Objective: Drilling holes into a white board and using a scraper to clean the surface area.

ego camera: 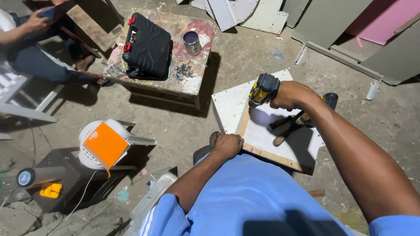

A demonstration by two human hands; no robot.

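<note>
Tin can [192, 43] beside screws [186, 70], contents unseen.

One yellow-black drill [263, 89], one hammer [286, 128], one black tool case [147, 46], one tin can [191, 43], two hands [227, 145].

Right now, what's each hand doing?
Left hand: fingers curled over the edge of the white board, pressing it.
Right hand: closed around the yellow-black cordless drill.
</note>
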